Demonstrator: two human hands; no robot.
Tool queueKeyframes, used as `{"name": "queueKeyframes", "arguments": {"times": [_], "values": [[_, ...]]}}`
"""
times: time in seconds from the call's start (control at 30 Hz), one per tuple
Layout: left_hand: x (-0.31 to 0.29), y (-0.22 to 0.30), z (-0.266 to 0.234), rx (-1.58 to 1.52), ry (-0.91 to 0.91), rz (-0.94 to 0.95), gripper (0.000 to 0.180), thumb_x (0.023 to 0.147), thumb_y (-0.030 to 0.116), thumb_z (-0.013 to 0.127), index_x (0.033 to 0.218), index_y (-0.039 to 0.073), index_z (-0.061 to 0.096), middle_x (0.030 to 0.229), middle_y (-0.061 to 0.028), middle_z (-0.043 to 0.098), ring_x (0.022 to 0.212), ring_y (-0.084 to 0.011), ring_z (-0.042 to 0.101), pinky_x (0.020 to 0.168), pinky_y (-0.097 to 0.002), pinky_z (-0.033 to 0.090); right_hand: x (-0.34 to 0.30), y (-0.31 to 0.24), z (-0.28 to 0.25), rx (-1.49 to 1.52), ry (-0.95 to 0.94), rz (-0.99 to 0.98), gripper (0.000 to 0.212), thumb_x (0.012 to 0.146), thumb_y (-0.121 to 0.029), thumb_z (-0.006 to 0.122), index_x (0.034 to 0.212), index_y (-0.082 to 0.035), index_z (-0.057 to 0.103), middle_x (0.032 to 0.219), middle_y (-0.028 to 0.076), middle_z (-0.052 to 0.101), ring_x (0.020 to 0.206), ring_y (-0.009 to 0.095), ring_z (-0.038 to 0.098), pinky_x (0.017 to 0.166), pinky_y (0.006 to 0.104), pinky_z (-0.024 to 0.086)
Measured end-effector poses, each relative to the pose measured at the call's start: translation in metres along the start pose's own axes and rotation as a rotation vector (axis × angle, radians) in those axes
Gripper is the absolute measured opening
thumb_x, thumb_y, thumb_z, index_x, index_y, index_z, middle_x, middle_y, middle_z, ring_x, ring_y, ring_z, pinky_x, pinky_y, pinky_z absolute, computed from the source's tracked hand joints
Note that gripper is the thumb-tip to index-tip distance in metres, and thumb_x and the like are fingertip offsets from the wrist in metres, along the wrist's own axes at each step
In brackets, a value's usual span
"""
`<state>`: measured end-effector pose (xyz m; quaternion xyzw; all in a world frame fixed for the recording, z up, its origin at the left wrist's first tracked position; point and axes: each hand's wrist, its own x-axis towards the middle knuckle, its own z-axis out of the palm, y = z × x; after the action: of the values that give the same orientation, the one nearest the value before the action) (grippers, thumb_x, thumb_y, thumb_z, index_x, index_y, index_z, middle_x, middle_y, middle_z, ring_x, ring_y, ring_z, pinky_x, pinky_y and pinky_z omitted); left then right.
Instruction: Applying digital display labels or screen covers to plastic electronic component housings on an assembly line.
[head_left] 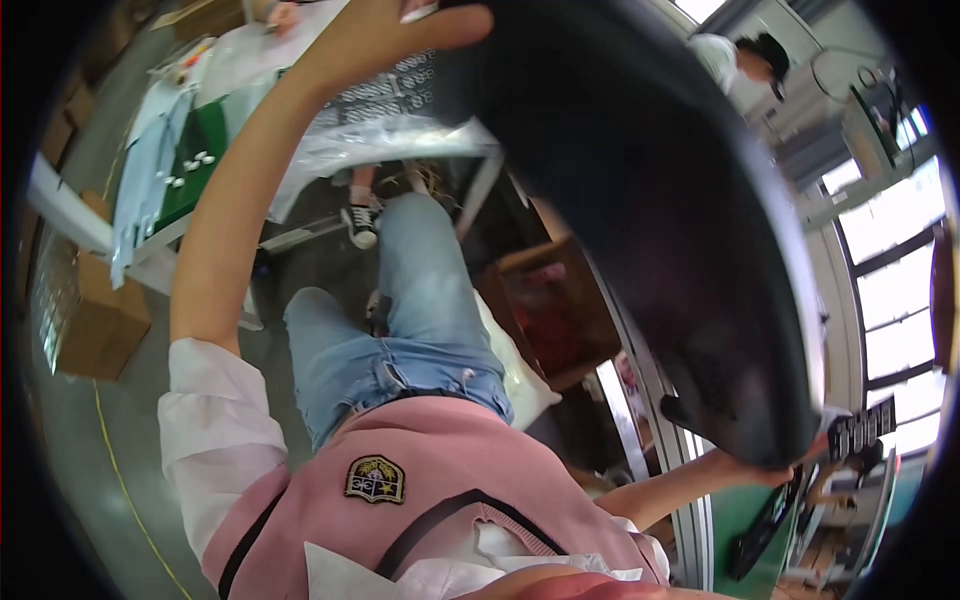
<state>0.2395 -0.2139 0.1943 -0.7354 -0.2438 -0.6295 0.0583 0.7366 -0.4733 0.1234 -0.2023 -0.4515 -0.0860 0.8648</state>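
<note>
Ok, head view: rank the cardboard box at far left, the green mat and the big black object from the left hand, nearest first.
From the left hand:
1. Big black object: right at the hand, extending to its right.
2. Green mat: on the table, to its left.
3. Cardboard box: farther left and lower, beyond the table's near corner.

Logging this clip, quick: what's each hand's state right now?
Left hand: thumb over the big black object; grip cannot be told.
Right hand: at its lower end, apparently holding it, fingers mostly hidden.
</note>
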Motion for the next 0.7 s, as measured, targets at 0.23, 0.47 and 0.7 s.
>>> {"name": "queueKeyframes", "arguments": {"times": [0.23,0.47,0.7], "values": [[-0.087,-0.005,-0.142,0.258,-0.007,-0.385,0.055,0.085,0.046,0.072,0.120,0.005,0.063,0.112,-0.0052,0.066,0.103,-0.0148,0.061,0.091,-0.0287,0.046,-0.075,0.131,0.188,0.048,-0.448,0.850,0.072,0.092,-0.026,0.058,0.155,-0.011,0.027,0.141,0.012,0.052,0.122,0.028,0.053,0.109,0.0396,0.038],[-0.158,-0.023,-0.226,0.742,0.137,-0.969,0.059,0.087,0.050,0.069,0.120,0.002,0.061,0.112,-0.0155,0.067,0.103,-0.0233,0.064,0.091,-0.0326,0.047,-0.198,0.259,0.367,0.206,-1.100,0.828,0.091,0.084,-0.018,0.076,0.154,-0.002,0.019,0.112,0.012,0.064,0.098,0.017,0.060,0.088,0.0268,0.047],[-0.189,-0.081,-0.226,1.411,-0.217,-0.590,0.058,0.089,0.051,0.064,0.120,0.002,0.060,0.111,-0.0213,0.064,0.106,-0.0356,0.062,0.086,-0.0394,0.049,-0.263,0.302,0.418,-0.089,-1.235,0.568,0.079,0.085,-0.023,0.076,0.149,-0.003,0.035,0.122,0.011,0.062,0.110,0.018,0.059,0.092,0.0284,0.047]]}}
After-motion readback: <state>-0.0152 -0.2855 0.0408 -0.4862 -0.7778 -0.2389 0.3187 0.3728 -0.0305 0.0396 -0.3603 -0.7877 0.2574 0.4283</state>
